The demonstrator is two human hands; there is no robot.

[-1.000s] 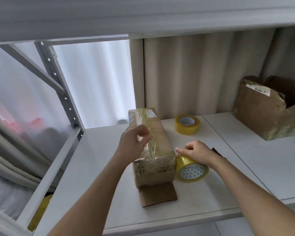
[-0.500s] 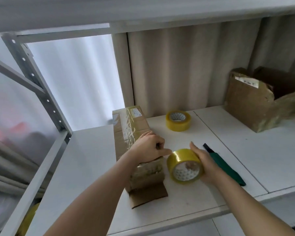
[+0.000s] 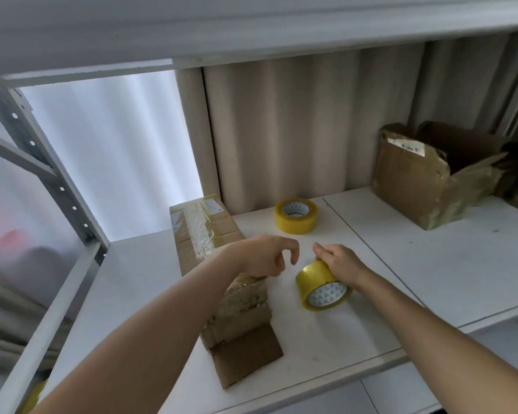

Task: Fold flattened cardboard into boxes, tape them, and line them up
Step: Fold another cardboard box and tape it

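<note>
A long taped cardboard box is lying on the white shelf, running from the back edge toward the front edge, left of the shelf's middle. Clear tape is wrinkling along its top, and one brown flap is lying flat on the shelf at its near end, close to the front edge.

The left hand is hovering over the box's right side, fingers loosely curled and pointing down, grasping nothing. Just to its right, the right hand is gripping a yellow tape roll from above, fingers wrapping over the rim. The roll is standing on edge on the shelf, its white patterned core facing the front edge, just beside the box but not touching it.

A second yellow tape roll is lying flat near the back edge, to the right of the box's far end. A torn, open cardboard box is sitting toward the back right corner. A beige curtain is hanging behind the shelf.
</note>
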